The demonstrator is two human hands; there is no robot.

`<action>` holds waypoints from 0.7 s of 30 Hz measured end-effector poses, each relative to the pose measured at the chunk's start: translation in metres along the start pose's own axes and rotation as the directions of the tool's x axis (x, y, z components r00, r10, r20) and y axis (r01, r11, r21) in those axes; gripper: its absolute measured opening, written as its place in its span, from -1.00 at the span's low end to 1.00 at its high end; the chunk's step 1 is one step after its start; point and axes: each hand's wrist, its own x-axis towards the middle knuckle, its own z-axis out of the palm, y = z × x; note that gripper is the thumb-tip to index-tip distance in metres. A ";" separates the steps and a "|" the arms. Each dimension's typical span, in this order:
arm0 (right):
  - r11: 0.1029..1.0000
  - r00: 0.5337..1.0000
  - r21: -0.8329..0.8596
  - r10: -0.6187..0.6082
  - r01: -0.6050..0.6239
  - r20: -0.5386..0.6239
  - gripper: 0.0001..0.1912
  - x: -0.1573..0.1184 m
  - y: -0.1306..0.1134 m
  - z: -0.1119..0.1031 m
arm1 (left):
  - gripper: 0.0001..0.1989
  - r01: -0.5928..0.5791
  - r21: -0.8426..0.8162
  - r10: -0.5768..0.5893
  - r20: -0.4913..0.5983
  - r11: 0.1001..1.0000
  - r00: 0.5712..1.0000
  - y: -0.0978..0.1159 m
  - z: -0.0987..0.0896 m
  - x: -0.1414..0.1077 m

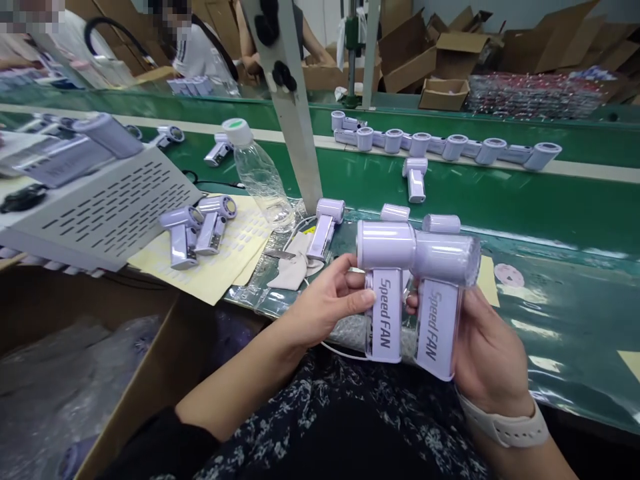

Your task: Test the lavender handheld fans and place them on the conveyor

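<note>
Two lavender handheld fans marked "Speed FAN" are held upright side by side, their heads touching or nearly so. My left hand [333, 300] pinches the handle of the left fan [387, 313], thumb on its front edge. Around the handle of the right fan [437, 327] my right hand [493, 353] is wrapped, its palm at the right side and most fingers hidden behind. Just beyond them, two more lavender fan heads [395, 213] show on the table. Another fan [325, 228] lies near a crumpled pale cloth [293, 270], left of the held ones.
A clear plastic bottle [263, 177] leans by a metal post [295, 113]. Two fans [181, 237] rest on yellow sheets [220, 277] beside a slotted metal box [125, 207]. Several fans line the green conveyor [595, 200]. People and cardboard boxes [460, 53] are beyond; an open carton is lower left.
</note>
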 end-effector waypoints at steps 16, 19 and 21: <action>1.000 0.999 -0.030 0.004 -0.003 0.048 -0.57 0.002 -0.008 0.010 | -0.35 0.070 0.104 -0.070 -0.001 0.992 0.998 0.009 -0.003 -0.001; 0.999 0.995 -0.038 0.015 -0.011 0.097 -0.61 0.001 -0.007 0.012 | -0.33 0.086 0.124 -0.082 -0.033 0.989 0.996 0.009 -0.002 -0.001; 0.999 0.993 -0.051 0.011 -0.005 0.117 -0.61 0.001 -0.007 0.013 | -0.32 0.086 0.125 -0.081 -0.040 0.988 0.996 0.008 -0.002 -0.001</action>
